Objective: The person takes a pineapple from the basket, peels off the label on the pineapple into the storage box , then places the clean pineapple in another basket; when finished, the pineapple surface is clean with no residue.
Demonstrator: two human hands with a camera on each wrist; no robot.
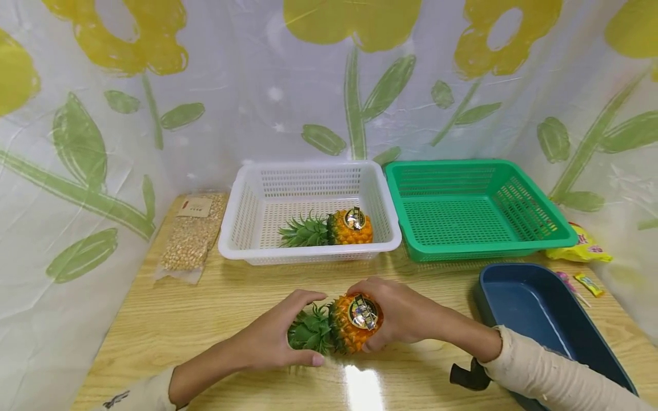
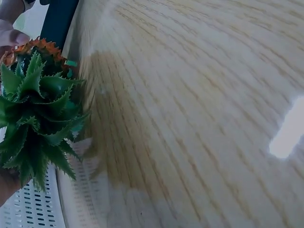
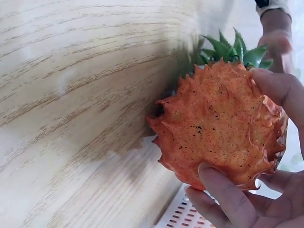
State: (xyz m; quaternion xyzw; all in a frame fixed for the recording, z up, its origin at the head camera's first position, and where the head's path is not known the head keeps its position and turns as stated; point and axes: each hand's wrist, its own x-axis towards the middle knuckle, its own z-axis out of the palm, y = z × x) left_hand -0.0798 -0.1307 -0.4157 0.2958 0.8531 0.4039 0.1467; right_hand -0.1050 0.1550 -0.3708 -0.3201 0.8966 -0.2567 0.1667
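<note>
A small pineapple (image 1: 349,328) with a gold-and-black sticker lies on its side on the wooden table, its green leaf crown (image 1: 310,331) to the left. My right hand (image 1: 403,314) grips the orange body from its right side; in the right wrist view the thumb and fingertips press on the spiky fruit (image 3: 213,123). Around the leaves, my left hand (image 1: 275,334) stands with thumb and fingers spread apart, and a gap shows by the thumb. The left wrist view shows the leaves (image 2: 38,114) close up, with little of that hand visible.
Behind stands a white basket (image 1: 308,254) with another pineapple (image 1: 352,228) inside. Beside it is a green basket (image 1: 478,249). A dark blue tray (image 1: 534,302) sits under the right forearm. A bag of kernels (image 1: 190,240) lies left; a yellow packet (image 1: 578,245) and small candies (image 1: 588,283) lie right.
</note>
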